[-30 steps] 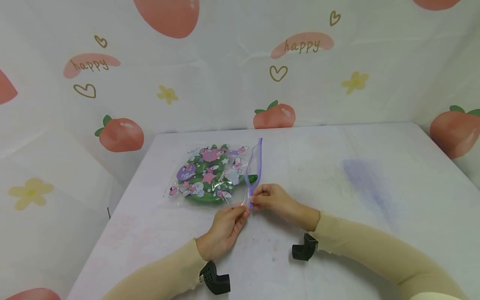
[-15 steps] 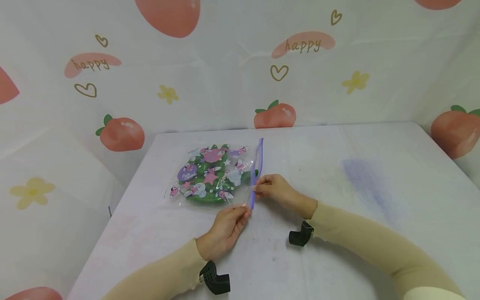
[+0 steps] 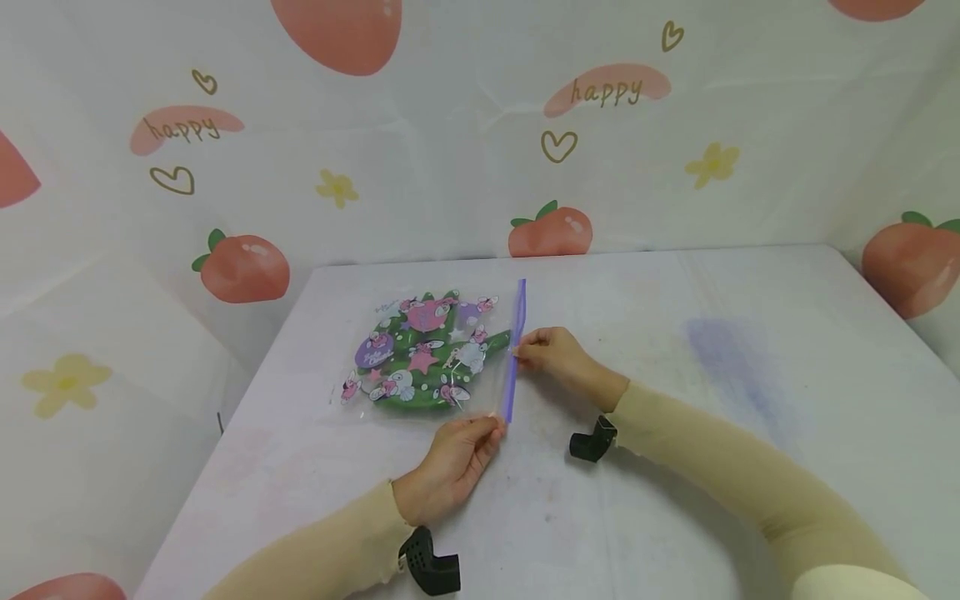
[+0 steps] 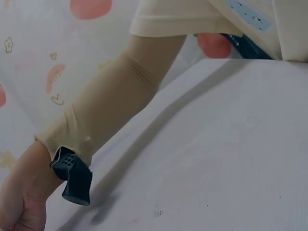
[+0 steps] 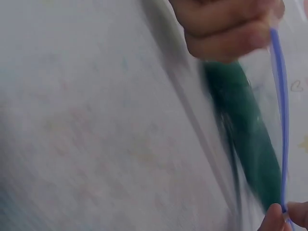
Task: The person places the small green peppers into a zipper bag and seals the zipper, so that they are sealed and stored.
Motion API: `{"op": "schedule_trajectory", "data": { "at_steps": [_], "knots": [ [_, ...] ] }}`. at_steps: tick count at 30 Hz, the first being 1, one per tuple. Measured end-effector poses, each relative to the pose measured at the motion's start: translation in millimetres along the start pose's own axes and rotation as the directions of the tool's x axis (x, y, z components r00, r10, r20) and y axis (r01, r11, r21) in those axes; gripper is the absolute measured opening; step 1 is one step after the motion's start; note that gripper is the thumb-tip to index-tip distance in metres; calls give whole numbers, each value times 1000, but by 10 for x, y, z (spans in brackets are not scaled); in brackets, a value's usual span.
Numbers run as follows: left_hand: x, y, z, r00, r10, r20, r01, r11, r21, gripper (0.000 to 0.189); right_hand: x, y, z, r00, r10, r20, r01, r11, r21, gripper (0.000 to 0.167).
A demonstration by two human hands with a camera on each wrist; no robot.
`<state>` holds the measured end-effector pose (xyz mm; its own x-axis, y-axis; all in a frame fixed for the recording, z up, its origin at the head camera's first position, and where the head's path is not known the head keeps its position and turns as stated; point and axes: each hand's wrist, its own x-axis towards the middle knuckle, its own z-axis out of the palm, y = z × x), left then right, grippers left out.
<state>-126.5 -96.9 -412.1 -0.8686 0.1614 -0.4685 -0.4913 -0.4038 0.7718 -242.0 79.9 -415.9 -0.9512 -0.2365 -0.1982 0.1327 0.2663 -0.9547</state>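
A clear zip bag (image 3: 423, 360) with pink and purple rabbit prints lies on the white table, with something green (image 3: 412, 400) inside it. My left hand (image 3: 450, 462) pinches its near right corner, beside the end of the purple zip strip (image 3: 521, 304). Farther along that strip, my right hand (image 3: 558, 354) pinches it between thumb and fingers. A green stem-like end (image 3: 495, 341) reaches toward the strip, within the bag. In the right wrist view, the purple strip (image 5: 284, 130) runs between both hands' fingertips. The left wrist view shows my right hand (image 4: 24, 202) cut off by the frame.
Black camera mounts hang below the left cuff (image 3: 431, 562) and the right cuff (image 3: 594, 439). A bluish smudge (image 3: 731, 367) marks the table on the right. Behind the table hangs a white cloth (image 3: 450, 150) printed with peaches, flowers and hearts.
My right hand has moved along the zip strip, away from me. The gap in the strip has narrowed, and the green end that stuck out is now inside. My left hand stays at the corner.
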Motion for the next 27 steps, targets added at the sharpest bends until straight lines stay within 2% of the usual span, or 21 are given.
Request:
{"op": "schedule_trajectory", "data": {
  "at_steps": [9,16,22,27],
  "knots": [
    [-28,-56,10,999,-3,44,3,1000,15,8,162,-12,-132,999,-9,-52,7,1000,-30,27],
    [-63,-93,21,998,-14,64,11,999,34,12,293,-14,-232,998,12,-68,-11,1000,4,29],
    [-91,-100,35,996,-24,85,21,999,36,16,403,-56,-289,994,17,-111,-22,999,-37,30],
    [-104,-102,42,994,-34,101,30,999,39,14,479,-94,-329,989,8,-147,-9,1000,-9,29]
  ]
}}
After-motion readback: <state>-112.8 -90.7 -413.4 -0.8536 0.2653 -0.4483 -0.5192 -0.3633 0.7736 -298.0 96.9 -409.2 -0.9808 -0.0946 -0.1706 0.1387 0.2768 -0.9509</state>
